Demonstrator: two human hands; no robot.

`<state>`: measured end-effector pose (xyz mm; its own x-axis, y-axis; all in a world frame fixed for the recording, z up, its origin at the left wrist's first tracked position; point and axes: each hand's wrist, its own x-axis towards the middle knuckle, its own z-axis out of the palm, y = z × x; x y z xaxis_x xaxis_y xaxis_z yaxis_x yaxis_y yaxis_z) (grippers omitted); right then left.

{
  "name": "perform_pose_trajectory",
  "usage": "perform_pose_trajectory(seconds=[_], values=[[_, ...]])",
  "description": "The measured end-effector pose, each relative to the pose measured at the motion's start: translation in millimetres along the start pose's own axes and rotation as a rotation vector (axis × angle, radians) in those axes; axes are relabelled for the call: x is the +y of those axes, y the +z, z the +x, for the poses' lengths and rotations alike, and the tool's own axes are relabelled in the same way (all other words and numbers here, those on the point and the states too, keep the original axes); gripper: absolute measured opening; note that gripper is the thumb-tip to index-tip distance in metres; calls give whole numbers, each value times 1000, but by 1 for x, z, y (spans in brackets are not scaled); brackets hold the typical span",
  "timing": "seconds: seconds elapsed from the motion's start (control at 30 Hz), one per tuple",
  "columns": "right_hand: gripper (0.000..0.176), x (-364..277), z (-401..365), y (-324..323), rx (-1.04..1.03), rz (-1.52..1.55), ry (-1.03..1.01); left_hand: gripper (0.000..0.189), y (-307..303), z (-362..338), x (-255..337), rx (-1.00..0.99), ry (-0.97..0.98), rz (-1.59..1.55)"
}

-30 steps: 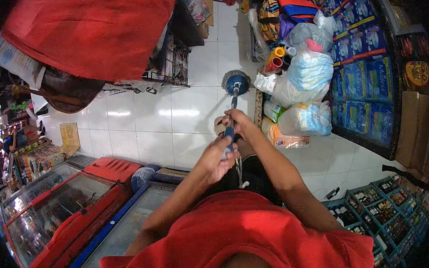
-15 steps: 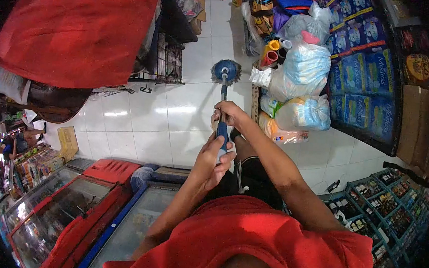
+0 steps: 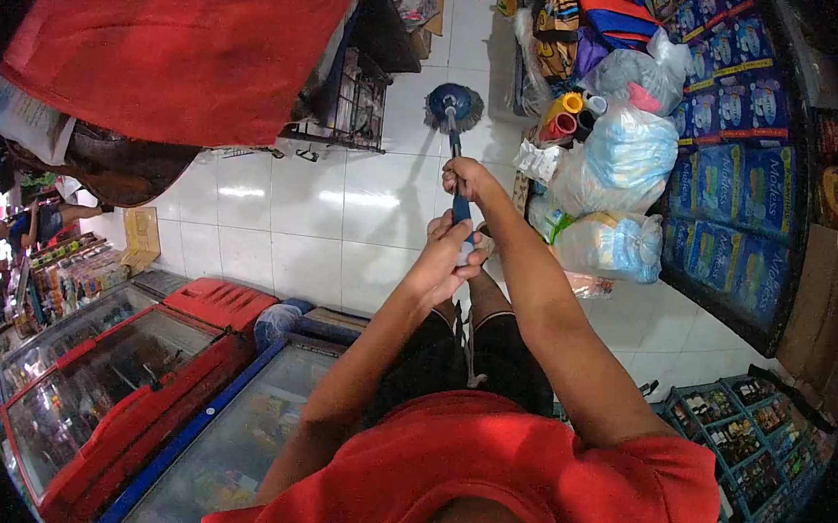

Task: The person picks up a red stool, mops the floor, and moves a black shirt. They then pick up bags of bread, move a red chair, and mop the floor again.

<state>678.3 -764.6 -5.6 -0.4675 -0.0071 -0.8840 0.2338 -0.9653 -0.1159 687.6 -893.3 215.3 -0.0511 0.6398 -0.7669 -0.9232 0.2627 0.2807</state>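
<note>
A mop (image 3: 454,101) with a round blue head and grey fringe rests on the white tiled floor (image 3: 302,195) ahead of me. Its handle runs back toward my body. My left hand (image 3: 446,261) is wrapped round the blue grip close to the handle's end, where a pale cap shows. Farther up the pole, my right hand (image 3: 468,177) is closed round the shaft. The mop head lies between a black wire rack (image 3: 360,102) on the left and bagged goods on the right.
Plastic bags of packaged goods (image 3: 625,169) and coloured rolls (image 3: 564,126) stand at right, beside a shelf of blue packs (image 3: 735,191). Red (image 3: 126,416) and blue-edged (image 3: 233,423) glass-topped freezers line the lower left. Bottle crates (image 3: 747,430) sit lower right. A person (image 3: 48,221) is at far left.
Both hands and the mop have gone forward and slightly right in the view, the head sliding farther from me. My view has shifted a little, and more of my legs shows.
</note>
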Motion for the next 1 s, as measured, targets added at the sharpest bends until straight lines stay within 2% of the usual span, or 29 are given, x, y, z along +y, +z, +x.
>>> perform_pose_trajectory(seconds=[0.1,0.17,0.2,0.27,0.3,0.37,0.43,0.47,0.53,0.57,0.63,0.67,0.73,0.77,0.83,0.87,0.9,0.93,1.0], values=[[8,14,-4,-15,11,22,21,12,-11,8,-40,85,-61,-55],[8,33,-17,-21,1,75,115,15,-19,-5,-56,62,-93,-55],[7,47,-31,-22,20,-6,35,15,-26,-13,-62,77,-165,-78],[7,73,-49,-28,25,-56,32,16,-36,-33,-81,91,-246,-108],[7,86,-50,-34,2,-34,37,17,-40,-43,-89,78,-310,-122],[15,118,-76,-50,-135,-72,-127,18,-36,-63,-100,60,-372,-131],[13,142,-93,-62,15,49,69,22,-14,-85,-107,206,-487,66],[13,148,-106,-64,16,49,70,22,-12,-86,-111,206,-488,64],[10,154,-125,-68,179,65,-39,25,-10,-84,-115,105,-628,70],[10,152,-122,-69,176,61,-36,25,-8,-81,-115,107,-625,67],[9,140,-111,-70,209,90,-98,23,-5,-72,-112,85,-527,304],[8,135,-103,-70,215,69,-58,23,-7,-68,-112,87,-518,299],[7,131,-82,-70,221,89,-91,21,-23,-56,-112,32,-376,449],[7,125,-71,-68,230,116,-130,21,-40,-41,-116,38,-364,455],[9,104,-39,-65,93,37,-234,22,-78,-4,-123,-92,-139,636],[9,87,-27,-57,58,65,-285,25,-57,0,-86,-33,-302,493],[10,69,-14,-49,26,96,-335,28,-78,25,-80,-107,-181,488],[13,51,15,-49,0,144,-347,31,-79,48,-64,-96,-236,500],[18,16,52,-50,-23,197,-362,31,-80,91,-40,-12,-188,518]])
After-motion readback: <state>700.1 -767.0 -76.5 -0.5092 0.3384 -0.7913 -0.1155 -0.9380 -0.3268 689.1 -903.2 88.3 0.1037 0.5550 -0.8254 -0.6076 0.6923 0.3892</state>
